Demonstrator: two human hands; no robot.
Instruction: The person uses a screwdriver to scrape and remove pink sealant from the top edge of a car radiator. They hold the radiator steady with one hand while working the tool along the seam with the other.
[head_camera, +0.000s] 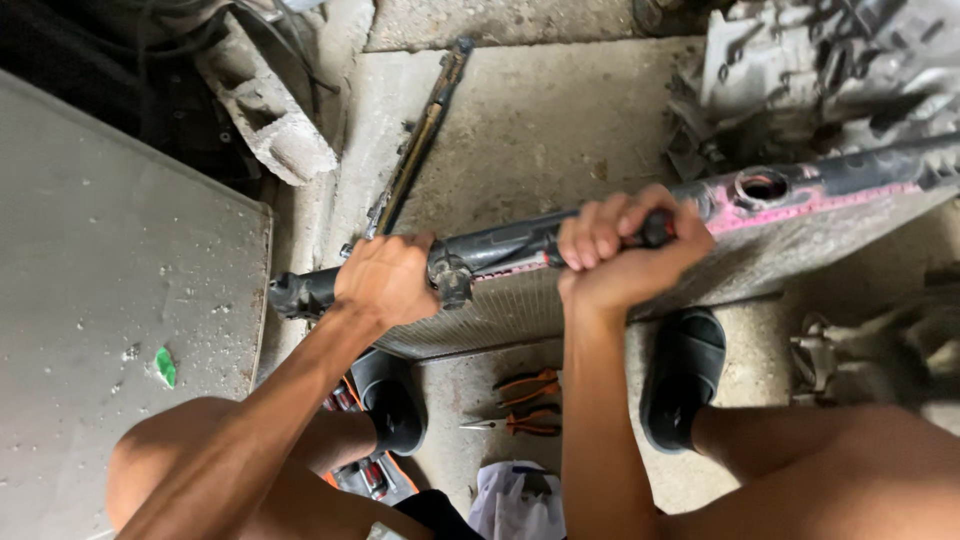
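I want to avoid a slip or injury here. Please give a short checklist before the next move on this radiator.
1. Left hand grips the black top tank: ok.
2. Right hand fist closed on the red-handled tool: ok.
3. Radiator stands on edge on the concrete floor: ok.
4. Tool tip seated: cannot tell, hidden.
5. Feet in open sandals under the radiator: not ok.
6. Pliers loose by the feet: not ok.
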